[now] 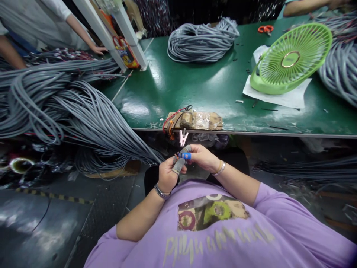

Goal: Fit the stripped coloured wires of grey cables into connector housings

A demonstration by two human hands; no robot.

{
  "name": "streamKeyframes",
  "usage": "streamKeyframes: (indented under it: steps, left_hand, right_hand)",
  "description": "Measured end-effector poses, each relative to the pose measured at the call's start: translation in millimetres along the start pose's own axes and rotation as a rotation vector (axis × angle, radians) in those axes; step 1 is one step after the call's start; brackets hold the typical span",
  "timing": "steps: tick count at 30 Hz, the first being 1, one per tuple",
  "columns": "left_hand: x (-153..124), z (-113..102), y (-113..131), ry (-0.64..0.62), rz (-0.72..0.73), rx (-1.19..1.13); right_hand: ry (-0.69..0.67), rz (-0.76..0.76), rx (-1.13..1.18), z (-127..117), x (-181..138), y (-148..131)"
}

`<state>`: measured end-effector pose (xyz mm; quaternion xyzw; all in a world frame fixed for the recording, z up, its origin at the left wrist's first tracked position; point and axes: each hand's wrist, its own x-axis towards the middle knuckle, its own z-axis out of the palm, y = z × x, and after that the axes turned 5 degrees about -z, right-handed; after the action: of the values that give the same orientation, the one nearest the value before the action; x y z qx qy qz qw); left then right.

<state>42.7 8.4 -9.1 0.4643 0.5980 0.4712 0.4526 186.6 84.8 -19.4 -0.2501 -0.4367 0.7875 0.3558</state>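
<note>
The grey sheathed cable end (176, 156), with thin red and dark inner wires showing at its tip, sits between both hands in front of the chest, just below the near edge of the tabletop. The left hand (167, 174) is closed round the sheath, its thumb covered by a grey sleeve. The right hand (203, 158) is narrowed to a pinch at the tip, where a small blue piece (186, 156) shows; whether that is a finger cover or a cap I cannot tell. The cable looks light at this end, pliant rather than stiff, with a smooth and probably slippery jacket. The bared wires look fine and easy to kink, so the sheath just behind them seems the safer place to hold. It trails left into a thick sagging bundle of grey cables (83, 119), whose weight would likely drag on it. Just beyond the hands, a taped wooden block with red and black leads (195, 121) lies on the tabletop edge, and a pale pink plastic clip (183, 137) hangs under it. The glossy dark green tabletop (195, 82) also carries a coiled heap of grey cable (200, 41), a lime green plastic fan (290, 59) on a white sheet of paper (292, 99), and orange-handled scissors (265, 28). A co-worker's hand (99, 49) rests at the far left, and the floor (92, 219) below is dark metal plate.
</note>
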Motion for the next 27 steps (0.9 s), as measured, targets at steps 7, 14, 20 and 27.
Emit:
streamKeyframes:
  steps: [7, 14, 20, 27]
  left_hand:
    - [-0.1, 0.8, -2.0, -0.012, -0.01, -0.009]
    - [-0.1, 1.8, -6.3, 0.137, 0.001, -0.092]
    - [2.8, 8.0, -0.1, 0.148, -0.055, -0.251]
    - [10.6, 18.5, 18.6, 0.115, -0.15, -0.343]
  right_hand:
    - [0.024, -0.016, -0.017, 1.9, -1.1, 0.1]
    - [0.13, -0.089, -0.007, 4.1, -4.6, 6.3]
    - [0.176, 0.035, 0.22, -6.1, 8.0, 8.8]
    - [0.195, -0.131, 0.098, -4.8, 31.0, -2.8]
